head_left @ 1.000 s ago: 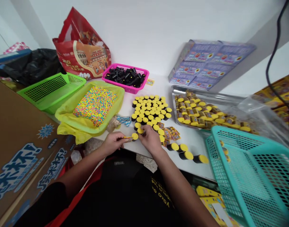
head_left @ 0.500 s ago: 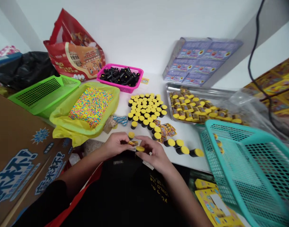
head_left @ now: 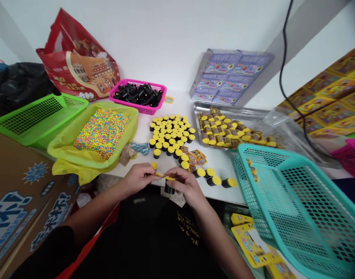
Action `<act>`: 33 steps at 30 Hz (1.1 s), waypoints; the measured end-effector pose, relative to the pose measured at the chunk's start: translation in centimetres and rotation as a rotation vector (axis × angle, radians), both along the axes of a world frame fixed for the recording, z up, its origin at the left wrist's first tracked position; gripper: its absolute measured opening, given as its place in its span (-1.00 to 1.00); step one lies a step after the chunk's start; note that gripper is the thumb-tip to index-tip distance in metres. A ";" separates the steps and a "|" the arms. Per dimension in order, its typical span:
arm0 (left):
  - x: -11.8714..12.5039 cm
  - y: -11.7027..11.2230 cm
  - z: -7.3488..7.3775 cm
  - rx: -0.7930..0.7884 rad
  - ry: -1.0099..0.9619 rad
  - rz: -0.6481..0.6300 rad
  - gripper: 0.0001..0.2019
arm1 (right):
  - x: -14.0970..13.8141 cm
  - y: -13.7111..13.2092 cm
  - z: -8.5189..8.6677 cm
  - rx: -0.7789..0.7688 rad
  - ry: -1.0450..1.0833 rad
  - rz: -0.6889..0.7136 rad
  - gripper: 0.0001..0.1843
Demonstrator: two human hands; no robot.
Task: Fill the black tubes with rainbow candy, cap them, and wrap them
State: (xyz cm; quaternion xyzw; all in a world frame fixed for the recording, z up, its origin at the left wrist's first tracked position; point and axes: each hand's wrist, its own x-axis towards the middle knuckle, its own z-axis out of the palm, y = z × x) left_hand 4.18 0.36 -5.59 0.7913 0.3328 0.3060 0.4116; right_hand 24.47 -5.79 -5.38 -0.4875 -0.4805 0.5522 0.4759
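Note:
My left hand [head_left: 139, 178] pinches a small printed sticker [head_left: 158, 175] at the front edge of the table. Close on its right, my right hand [head_left: 185, 184] is closed round a small black canister [head_left: 169, 187] with a yellow lid, and its fingertips meet the sticker's other end. Just beyond my left fingers stands another yellow-lidded canister [head_left: 154, 165], partly hidden. A cluster of such canisters [head_left: 171, 133] stands upright on the table, with loose printed stickers [head_left: 198, 157] to its right. Several more canisters [head_left: 214, 180] lean or lie near the right front.
Candy beads [head_left: 103, 131] fill a lined basket at left, beside a green basket [head_left: 40, 116]. A pink basket [head_left: 138, 108] holds black pieces. At right are a metal tray [head_left: 196, 116] of wrapped canisters and a teal basket [head_left: 270, 193]. Purple boxes [head_left: 224, 75] stand against the wall.
The view has turned a little to the right. My hands have come together, and the sticker now reaches from my left fingers to my right fingertips over the canister.

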 end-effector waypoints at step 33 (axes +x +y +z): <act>1.0 -0.2 -0.3 -0.615 -0.235 -0.080 -0.70 | -1.0 0.5 0.6 0.017 0.257 -0.297 -0.75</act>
